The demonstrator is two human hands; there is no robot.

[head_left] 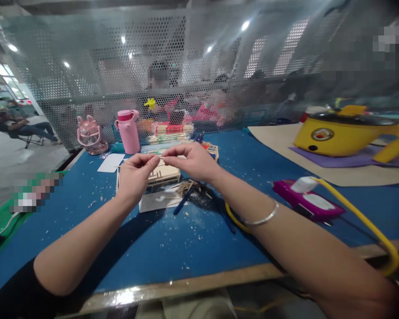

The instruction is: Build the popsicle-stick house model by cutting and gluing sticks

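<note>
Blue table [173, 248], wood crumbs scattered. At 10 o'clock from the hands: pink bunny-shaped bottle [90, 133], then a white paper slip [111, 162] and a pink flask [129, 131] at 11. Left hand [134, 175] is curled, its fingertips pinching one end of a thin wooden stick [160, 157]. Right hand [194, 161], bangle [262, 218] on the wrist, pinches the other end. The stick is held level, above a small wooden frame model [162, 173] on a white sheet [158, 199]. Both hands partly block the model. Blue pen [182, 201] at 6, just below. Magenta wipes pack [307, 201] at 4, with a yellow tube [362, 221] arching over it. Yellow pot [342, 135] at 2, well apart. Perforated screen [86, 66] closes off the far edge.
</note>
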